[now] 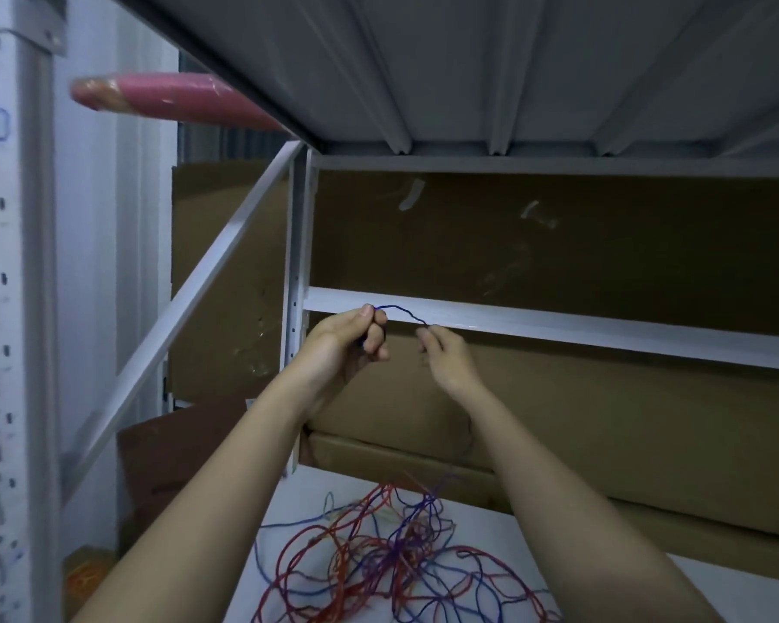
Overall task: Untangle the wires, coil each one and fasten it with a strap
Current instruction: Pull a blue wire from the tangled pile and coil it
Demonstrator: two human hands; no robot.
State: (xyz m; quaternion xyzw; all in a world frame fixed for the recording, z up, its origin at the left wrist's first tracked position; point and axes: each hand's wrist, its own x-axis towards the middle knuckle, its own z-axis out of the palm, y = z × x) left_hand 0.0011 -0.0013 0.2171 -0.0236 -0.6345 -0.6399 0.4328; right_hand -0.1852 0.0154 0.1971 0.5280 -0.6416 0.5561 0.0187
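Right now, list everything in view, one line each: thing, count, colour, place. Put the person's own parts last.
blue wire: one, dark blue, stretched between the two raised hands, hanging down toward the pile
tangled wires: one pile, red, blue and purple, on the white surface below the arms
white surface: one, white, bottom of view
cardboard boxes: several, brown, stacked behind the rack
metal rack: one, grey-white, shelf overhead, crossbar behind the hands
pink roll: one, pink, upper left, blurred
left hand: one, pinches the blue wire
right hand: one, pinches the blue wire
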